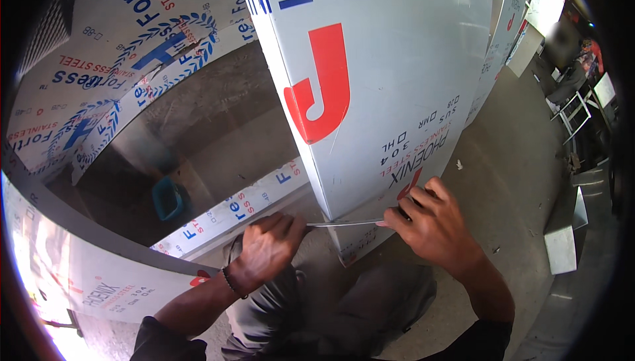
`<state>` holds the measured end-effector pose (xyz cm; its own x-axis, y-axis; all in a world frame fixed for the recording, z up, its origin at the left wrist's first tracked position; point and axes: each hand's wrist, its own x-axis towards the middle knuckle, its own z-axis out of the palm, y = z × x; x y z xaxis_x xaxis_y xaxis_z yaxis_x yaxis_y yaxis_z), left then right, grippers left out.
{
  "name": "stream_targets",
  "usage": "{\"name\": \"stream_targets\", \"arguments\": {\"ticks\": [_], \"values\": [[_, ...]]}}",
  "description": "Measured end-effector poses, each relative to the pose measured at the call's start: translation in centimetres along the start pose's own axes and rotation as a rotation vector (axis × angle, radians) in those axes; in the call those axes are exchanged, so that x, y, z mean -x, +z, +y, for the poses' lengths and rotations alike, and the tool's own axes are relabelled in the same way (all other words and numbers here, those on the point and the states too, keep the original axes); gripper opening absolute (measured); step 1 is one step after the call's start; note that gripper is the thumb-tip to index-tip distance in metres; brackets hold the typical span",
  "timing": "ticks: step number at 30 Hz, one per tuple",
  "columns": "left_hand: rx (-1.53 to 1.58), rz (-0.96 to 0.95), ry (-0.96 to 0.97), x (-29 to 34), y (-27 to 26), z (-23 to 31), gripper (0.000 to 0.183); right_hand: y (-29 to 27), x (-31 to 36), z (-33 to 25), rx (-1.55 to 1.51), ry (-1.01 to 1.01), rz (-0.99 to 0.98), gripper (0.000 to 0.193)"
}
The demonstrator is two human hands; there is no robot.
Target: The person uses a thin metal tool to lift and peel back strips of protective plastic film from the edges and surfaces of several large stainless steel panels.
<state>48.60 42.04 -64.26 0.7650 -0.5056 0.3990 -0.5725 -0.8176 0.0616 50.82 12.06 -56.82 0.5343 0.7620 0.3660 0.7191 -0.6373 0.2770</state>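
Note:
A tall sheet-metal panel (403,56), covered in white protective film with blue and red print, stands before me with one corner edge toward me. Stretched level across its lower part is a thin, straight grey strip (347,224); whether it is a rod, a blade or a tape I cannot make out. My left hand (270,240), with a dark band at the wrist, is closed around the strip's left end. At the other end my right hand (430,222) pinches it between thumb and curled fingers, close against the panel's face.
On the left, a film-covered metal frame (175,80) surrounds an opening, through which a blue basin (167,199) shows. Bent metal pieces (561,250) lie on the concrete floor (509,162) at right. A person (587,56) and a metal stand (575,117) appear farther back.

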Motion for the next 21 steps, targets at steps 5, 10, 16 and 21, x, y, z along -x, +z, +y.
{"name": "stream_targets", "arguments": {"ticks": [5, 10, 16, 21], "values": [[0.041, -0.055, 0.012, 0.5, 1.8, 0.5, 0.013, 1.8, 1.0, -0.2, -0.052, 0.014, -0.024, 0.022], [0.029, -0.136, 0.022, 0.1, 1.7, 1.7, 0.012, 2.5, 2.5, 0.0, -0.063, 0.02, -0.033, 0.022], [0.025, -0.279, 0.007, 1.9, 3.5, 1.3, 0.016, 5.8, 3.1, -0.8, -0.11, -0.013, -0.11, 0.021], [0.154, -0.195, 0.094, -1.2, 0.6, 1.8, 0.018, 3.8, 5.8, 0.2, -0.24, 0.089, -0.252, 0.021]]}}
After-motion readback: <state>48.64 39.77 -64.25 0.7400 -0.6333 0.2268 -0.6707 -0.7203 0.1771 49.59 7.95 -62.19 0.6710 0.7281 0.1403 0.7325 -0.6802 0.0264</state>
